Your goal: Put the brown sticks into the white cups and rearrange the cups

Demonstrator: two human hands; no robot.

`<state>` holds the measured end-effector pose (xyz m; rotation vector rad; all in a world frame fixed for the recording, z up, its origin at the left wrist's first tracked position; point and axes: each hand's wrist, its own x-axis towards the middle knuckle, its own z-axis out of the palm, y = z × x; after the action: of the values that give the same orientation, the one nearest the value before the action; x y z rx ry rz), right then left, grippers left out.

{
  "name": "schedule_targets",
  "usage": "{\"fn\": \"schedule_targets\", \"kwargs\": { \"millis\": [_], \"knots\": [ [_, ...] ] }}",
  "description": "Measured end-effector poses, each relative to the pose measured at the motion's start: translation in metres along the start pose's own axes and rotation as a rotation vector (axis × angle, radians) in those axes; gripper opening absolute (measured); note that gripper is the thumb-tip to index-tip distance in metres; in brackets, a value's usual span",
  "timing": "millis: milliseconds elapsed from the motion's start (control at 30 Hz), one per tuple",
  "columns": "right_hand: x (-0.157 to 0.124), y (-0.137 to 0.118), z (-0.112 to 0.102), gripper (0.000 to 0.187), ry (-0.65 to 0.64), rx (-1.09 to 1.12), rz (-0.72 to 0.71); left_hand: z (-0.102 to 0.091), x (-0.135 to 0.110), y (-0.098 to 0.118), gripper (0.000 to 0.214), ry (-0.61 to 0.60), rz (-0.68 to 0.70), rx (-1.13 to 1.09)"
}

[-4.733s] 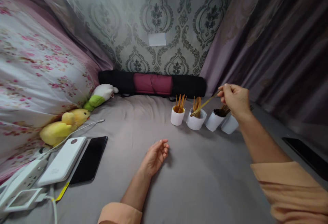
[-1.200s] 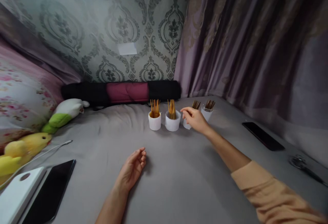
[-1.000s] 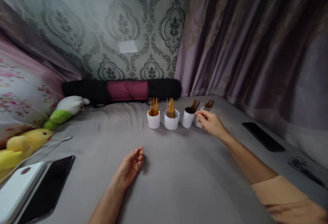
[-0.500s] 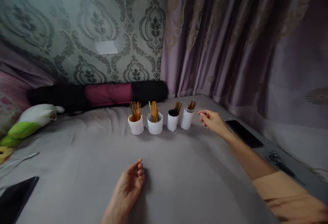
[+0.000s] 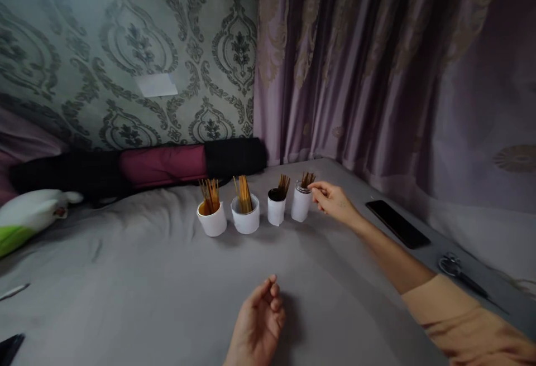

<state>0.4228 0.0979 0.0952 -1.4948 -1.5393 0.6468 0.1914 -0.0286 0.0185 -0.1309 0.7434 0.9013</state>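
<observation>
- Across the rumpled grey sheet [image 5: 146,299]: four white-wrapped containers in a row, all upright, sticks in each.
- Left hand [image 5: 259,321]: palm up near the row, fingers loosely curled, nothing visible in it.
- Right hand [image 5: 333,201]: thumb and index close together at the rim of the end jar [image 5: 300,205]; cannot tell whether they pinch anything.
- Wide cup [image 5: 245,222], left cup [image 5: 213,224], dark-mouthed cup [image 5: 276,211]: probably light, could tip on soft cloth; steady low on the wall. Wraps look papery, likely to crease.
- Thin sticks [image 5: 245,196], standing in the wide cup: likely light, stiff, snappable if bent. Best hold: fingertip pinch near the upper end, lifting straight to spare neighbours.
</observation>
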Motion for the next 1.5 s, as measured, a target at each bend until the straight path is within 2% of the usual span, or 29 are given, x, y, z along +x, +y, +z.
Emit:
{"fn": "schedule_targets", "kwargs": {
  "millis": [200,300,367,500,633,733,933,1100,1300,1500],
  "knots": [
    [0.010,0.005,0.012,0.028,-0.003,-0.123,-0.052,0.003,0.006,0.038,0.014,-0.017,0.155,-0.074],
    [0.010,0.004,0.014,0.025,-0.001,-0.237,-0.081,0.009,0.014,0.049,0.009,0.006,0.238,0.074],
    [0.009,0.001,0.013,0.023,-0.015,-0.313,-0.092,0.016,0.021,0.054,0.006,0.035,0.421,0.277],
    [0.007,-0.004,0.013,0.021,-0.030,-0.410,-0.081,0.036,0.032,0.060,0.010,0.051,0.926,0.670],
    [0.009,-0.004,0.015,0.019,-0.036,-0.405,-0.042,0.067,0.042,0.056,0.020,-0.101,1.317,1.073],
    [0.009,-0.003,0.014,0.018,-0.039,-0.413,-0.017,0.084,0.052,0.048,0.032,-0.174,1.473,1.361],
    [0.021,-0.006,0.000,0.013,-0.057,-0.331,0.024,0.087,0.077,0.042,0.043,-0.108,1.610,1.613],
    [0.057,-0.011,-0.010,0.010,-0.005,-0.386,-0.004,0.085,0.086,0.043,0.047,-0.094,1.645,1.699],
    [0.115,0.004,-0.005,0.010,0.050,-0.414,0.044,0.078,0.098,0.036,0.048,-0.151,1.653,1.703],
    [0.151,0.019,0.005,0.025,0.110,-0.453,0.082,0.072,0.108,0.031,0.050,-0.071,1.747,1.791]
  ]
}}
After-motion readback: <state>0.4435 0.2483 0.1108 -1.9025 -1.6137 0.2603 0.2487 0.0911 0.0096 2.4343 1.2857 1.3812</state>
